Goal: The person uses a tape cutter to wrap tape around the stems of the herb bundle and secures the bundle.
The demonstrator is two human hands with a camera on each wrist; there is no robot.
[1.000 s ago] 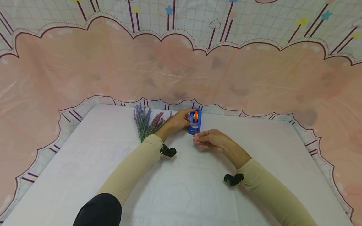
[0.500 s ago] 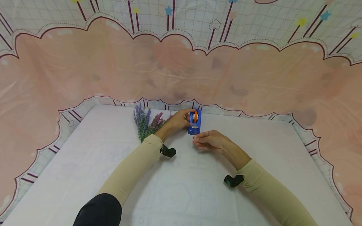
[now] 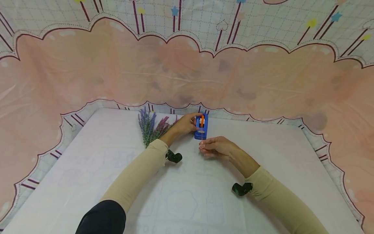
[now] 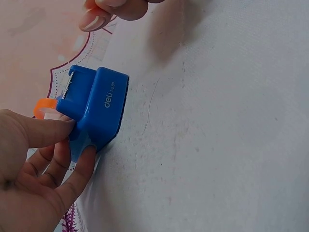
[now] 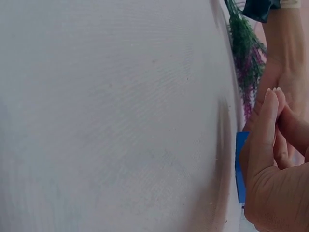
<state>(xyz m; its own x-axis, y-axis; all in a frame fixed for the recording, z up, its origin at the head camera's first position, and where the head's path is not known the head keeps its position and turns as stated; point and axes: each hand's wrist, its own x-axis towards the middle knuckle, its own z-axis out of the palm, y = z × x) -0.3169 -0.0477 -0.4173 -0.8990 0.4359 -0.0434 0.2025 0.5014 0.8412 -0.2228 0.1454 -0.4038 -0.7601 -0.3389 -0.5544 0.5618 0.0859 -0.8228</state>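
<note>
A blue tape dispenser (image 3: 201,134) stands near the table's far edge, with an orange hub (image 3: 202,120) in its tape roll. My left hand (image 3: 186,124) grips its side; the left wrist view shows thumb and fingers around the dispenser (image 4: 105,99) below its serrated cutter (image 4: 68,86). Just in front of it, my right hand (image 3: 220,147) has thumb and fingertips pinched together. They appear to hold the end of the clear tape, which is barely visible between dispenser and fingers. In the right wrist view, the right hand (image 5: 275,179) partly hides the dispenser (image 5: 240,166).
Purple and pink lavender-like sprigs (image 3: 147,125) lie left of the dispenser, partly behind the left forearm. The table has a white cover (image 3: 187,201). A pink and white patterned cloth (image 3: 175,71) hangs beyond its far edge. Dark wrist cameras (image 3: 242,188) sit at both cuffs.
My right hand has moved slightly toward me, widening the gap from the dispenser. The left hand and the dispenser have stayed in place.
</note>
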